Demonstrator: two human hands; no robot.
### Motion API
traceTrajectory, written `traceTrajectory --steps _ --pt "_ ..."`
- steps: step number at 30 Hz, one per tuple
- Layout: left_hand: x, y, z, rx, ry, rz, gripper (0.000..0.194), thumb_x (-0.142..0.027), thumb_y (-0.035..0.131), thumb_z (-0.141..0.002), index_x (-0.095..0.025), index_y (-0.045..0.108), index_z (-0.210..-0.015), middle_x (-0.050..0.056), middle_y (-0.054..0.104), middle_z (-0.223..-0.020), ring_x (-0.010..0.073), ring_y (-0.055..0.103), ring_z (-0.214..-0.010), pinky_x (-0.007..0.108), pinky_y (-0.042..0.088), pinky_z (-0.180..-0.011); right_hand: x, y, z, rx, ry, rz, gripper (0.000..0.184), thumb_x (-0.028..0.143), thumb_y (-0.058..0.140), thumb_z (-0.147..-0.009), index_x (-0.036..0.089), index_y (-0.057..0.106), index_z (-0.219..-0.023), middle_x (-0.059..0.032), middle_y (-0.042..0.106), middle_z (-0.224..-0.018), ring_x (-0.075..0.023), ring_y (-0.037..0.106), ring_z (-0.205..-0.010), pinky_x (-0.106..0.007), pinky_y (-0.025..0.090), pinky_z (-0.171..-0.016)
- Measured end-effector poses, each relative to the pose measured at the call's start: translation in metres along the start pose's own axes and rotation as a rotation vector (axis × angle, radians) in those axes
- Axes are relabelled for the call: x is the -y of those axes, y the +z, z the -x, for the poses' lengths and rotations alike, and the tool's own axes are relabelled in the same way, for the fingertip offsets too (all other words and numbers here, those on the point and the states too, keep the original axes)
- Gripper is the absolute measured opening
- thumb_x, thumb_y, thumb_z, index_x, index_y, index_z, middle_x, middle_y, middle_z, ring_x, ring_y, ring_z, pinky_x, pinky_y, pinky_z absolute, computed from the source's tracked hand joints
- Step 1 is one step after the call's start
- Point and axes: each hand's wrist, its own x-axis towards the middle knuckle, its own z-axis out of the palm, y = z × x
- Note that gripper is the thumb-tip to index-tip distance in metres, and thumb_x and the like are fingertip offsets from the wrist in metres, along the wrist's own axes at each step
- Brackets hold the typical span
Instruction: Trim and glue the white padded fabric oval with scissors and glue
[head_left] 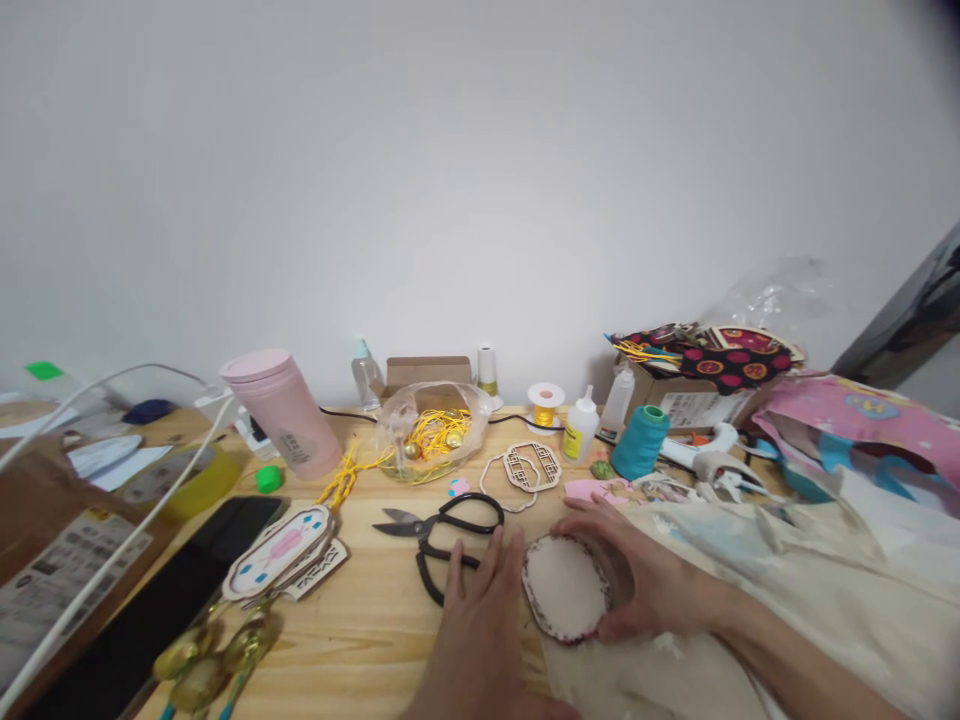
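Note:
A flat white padded piece with a dark patterned edge lies on the wooden table in front of me. My right hand curves around its right side, thumb and fingers gripping the rim. My left hand lies flat and open just left of the piece, fingers stretched over the handles of black scissors. Cream fabric is spread beneath and to the right of the piece.
A pink tumbler, a bag of yellow cords, a wooden cutout, a glue bottle, a teal thread cone and a glue gun stand behind. A dark phone and tasselled ornament lie left.

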Motion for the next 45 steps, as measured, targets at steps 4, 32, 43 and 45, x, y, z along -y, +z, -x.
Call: traceTrajectory --steps 4,32,43,45 --pt "0.000 0.000 0.001 -0.012 0.000 0.004 0.114 -0.058 0.066 -0.041 -0.006 0.023 -0.132 0.021 0.025 -0.137 0.0358 0.012 -0.127 0.063 0.003 -0.098 0.002 -0.001 -0.001 -0.005 -0.006 0.008 0.076 0.042 0.073 -0.047 0.021 0.046 -0.115 -0.0108 0.039 -0.128 -0.0327 0.025 -0.123 -0.050 0.010 -0.103" --pt "0.011 -0.001 0.002 -0.030 0.211 -0.157 0.079 -0.075 0.041 -0.056 -0.035 0.039 -0.125 0.016 0.030 -0.135 0.0412 0.019 -0.123 0.073 0.013 -0.085 0.004 -0.003 0.000 -0.003 -0.009 0.043 0.076 0.039 0.073 -0.047 0.021 0.045 -0.115 -0.0117 0.041 -0.126 -0.0316 0.030 -0.120 -0.049 0.015 -0.101" --pt "0.012 0.002 0.002 -0.059 0.214 -0.187 0.081 -0.074 0.044 -0.055 -0.034 0.039 -0.125 0.017 0.029 -0.136 0.0422 0.021 -0.123 0.074 0.015 -0.084 0.006 -0.004 0.000 0.026 0.019 0.068 0.078 0.039 0.072 -0.047 0.018 0.046 -0.118 -0.0135 0.039 -0.128 -0.0309 0.028 -0.122 -0.050 0.014 -0.101" --pt "0.013 0.003 0.002 -0.086 0.232 -0.198 0.080 -0.072 0.046 -0.055 -0.033 0.040 -0.124 0.017 0.031 -0.135 0.0427 0.023 -0.122 0.074 0.016 -0.083 0.006 -0.004 0.000 0.029 0.016 0.081 0.079 0.041 0.072 -0.048 0.017 0.046 -0.118 -0.0138 0.039 -0.129 -0.0302 0.029 -0.122 -0.049 0.013 -0.102"
